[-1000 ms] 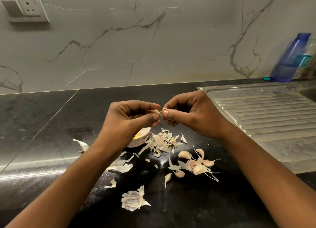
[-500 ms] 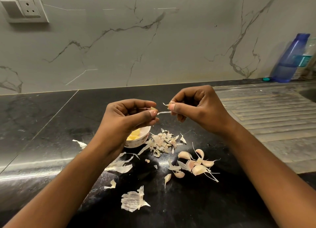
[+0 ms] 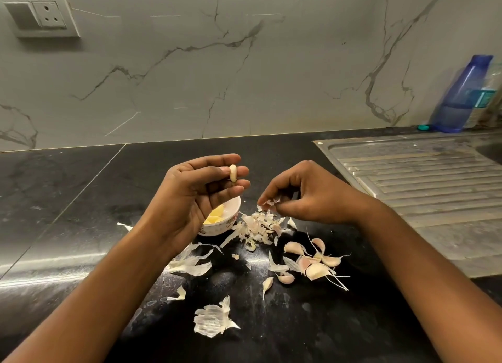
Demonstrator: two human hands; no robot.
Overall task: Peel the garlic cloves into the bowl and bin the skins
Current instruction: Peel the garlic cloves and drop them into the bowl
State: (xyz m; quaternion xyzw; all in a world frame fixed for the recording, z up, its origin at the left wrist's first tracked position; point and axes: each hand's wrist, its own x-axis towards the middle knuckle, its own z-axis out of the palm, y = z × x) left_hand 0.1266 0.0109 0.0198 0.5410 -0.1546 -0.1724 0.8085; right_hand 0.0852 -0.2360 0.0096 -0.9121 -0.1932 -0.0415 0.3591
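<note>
The peeled clove (image 3: pixel 232 173) in your left hand (image 3: pixel 195 196) is pale cream. The skin scrap (image 3: pixel 269 202) in your right hand (image 3: pixel 307 196) is pinkish white. Your bowl (image 3: pixel 217 229) is white with a small floral print, and its cloves (image 3: pixel 216 216) are yellow. Toward the front edge of the glossy black counter (image 3: pixel 298 330), the unpeeled cloves (image 3: pixel 312 264) are pink-tinged white. The wall (image 3: pixel 244 77) is grey marble with dark veins.

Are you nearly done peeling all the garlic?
Maybe halfway. Done: a few yellow peeled cloves lie in the bowl. In hand: the left hand holds a bare clove near the bowl, and the right hand pinches a skin over the pile of skins. Left: several unpeeled cloves on the counter, and every skin to bin.
</note>
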